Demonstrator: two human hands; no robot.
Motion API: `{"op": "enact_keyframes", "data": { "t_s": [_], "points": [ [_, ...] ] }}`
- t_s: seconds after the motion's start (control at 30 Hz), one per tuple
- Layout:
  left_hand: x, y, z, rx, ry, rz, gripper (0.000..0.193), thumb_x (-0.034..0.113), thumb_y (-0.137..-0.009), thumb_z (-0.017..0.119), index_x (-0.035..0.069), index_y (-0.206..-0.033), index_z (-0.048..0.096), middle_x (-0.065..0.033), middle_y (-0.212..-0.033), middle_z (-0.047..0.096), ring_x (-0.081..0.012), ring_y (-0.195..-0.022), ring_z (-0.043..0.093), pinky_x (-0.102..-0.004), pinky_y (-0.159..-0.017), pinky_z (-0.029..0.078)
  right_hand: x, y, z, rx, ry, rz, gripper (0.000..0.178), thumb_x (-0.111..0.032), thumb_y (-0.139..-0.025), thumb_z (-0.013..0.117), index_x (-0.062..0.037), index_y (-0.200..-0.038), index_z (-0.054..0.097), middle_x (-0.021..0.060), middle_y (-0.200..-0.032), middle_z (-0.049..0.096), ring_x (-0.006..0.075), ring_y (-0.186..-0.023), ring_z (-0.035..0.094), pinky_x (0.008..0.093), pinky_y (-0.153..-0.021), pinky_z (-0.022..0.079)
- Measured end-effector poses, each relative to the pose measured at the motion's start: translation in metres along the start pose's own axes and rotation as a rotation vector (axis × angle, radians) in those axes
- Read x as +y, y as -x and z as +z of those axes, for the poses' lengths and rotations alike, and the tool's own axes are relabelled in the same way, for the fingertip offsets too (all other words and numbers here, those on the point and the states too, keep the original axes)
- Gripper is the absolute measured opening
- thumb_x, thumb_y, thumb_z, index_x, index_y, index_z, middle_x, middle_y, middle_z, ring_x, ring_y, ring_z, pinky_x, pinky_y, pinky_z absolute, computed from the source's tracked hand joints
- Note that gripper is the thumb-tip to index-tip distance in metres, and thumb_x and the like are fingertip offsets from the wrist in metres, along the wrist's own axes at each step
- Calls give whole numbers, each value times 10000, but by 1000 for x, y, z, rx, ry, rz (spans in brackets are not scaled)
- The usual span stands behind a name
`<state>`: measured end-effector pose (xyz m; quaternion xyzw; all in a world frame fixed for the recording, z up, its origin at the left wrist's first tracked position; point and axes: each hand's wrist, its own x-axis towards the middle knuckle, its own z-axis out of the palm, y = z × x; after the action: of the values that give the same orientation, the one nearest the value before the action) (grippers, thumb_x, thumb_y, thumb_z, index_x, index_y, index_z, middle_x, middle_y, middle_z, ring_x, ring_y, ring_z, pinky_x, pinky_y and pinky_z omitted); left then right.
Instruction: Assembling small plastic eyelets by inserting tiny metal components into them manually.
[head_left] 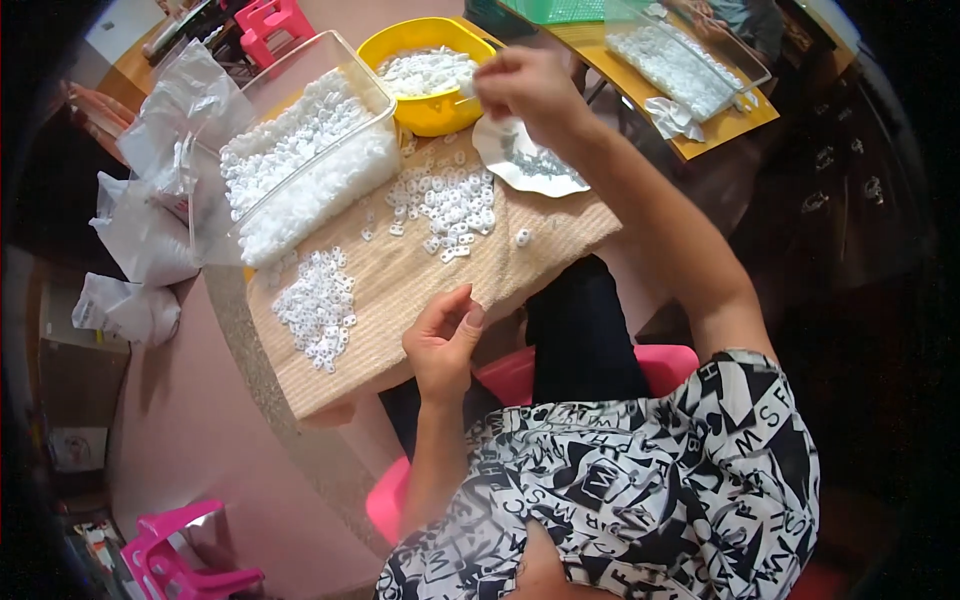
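My right hand [530, 92] is raised beside the yellow basin [432, 118], its fingers pinched on a small white plastic piece at the basin's rim. White pieces [428, 72] fill the basin. Just below that hand is a white scalloped plate [545, 188] with small grey metal-looking bits [535, 158]. My left hand [445, 338] is closed over the table's near edge, thumb against curled fingers; anything inside is hidden. On the cloth-covered table [400, 290] lie two spreads of small white two-holed pieces, one in the middle [450, 205] and another at the left [318, 305]. A single piece [523, 237] lies apart.
A clear plastic bin [385, 105] heaped with white pieces stands at the table's far left. Plastic bags [150, 230] are beside it. Another table [690, 145] at the far right bears a clear tray of white pieces and a person's hands. Pink stools [175, 555] stand around.
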<state>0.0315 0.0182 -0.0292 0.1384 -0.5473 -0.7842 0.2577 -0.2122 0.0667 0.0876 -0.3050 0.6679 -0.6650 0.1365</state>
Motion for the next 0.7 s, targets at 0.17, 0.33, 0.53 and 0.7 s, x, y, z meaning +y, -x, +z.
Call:
{"op": "enact_keyframes", "data": {
  "t_s": [0.17,0.33,0.53,0.7],
  "points": [
    [4,-4,-1,-11,-129,77,245,-3,-744,625,-31,-982,576,-28,-794,552,-87,-694,520,-193,-627,425,11,-62,-24,59,131,-12,233,-148,-730,585,13,-896,617,59,-727,604,158,-620,567,266,-581,467],
    [0,-10,-16,51,-146,93,239,17,-751,621,-50,-975,573,-71,-794,588,-121,-657,551,-222,-597,451,36,-44,-74,-55,875,-85,182,-130,-717,577,-18,-846,641,71,-705,616,169,-642,573,265,-614,456],
    [-5,-11,-15,80,-179,65,229,15,-761,612,-56,-974,570,-76,-800,589,-119,-661,555,-216,-601,457,77,-7,-108,-259,1247,-96,217,-44,-627,538,-30,-821,634,185,-804,604,330,-788,583,383,-709,454],
    [3,-13,-15,129,-337,31,208,19,-755,615,-54,-947,583,-46,-774,571,-93,-668,536,-201,-608,440,101,-6,-105,-270,1215,-96,182,-92,-693,557,-25,-857,600,198,-795,595,334,-756,586,379,-675,453]
  ]
}}
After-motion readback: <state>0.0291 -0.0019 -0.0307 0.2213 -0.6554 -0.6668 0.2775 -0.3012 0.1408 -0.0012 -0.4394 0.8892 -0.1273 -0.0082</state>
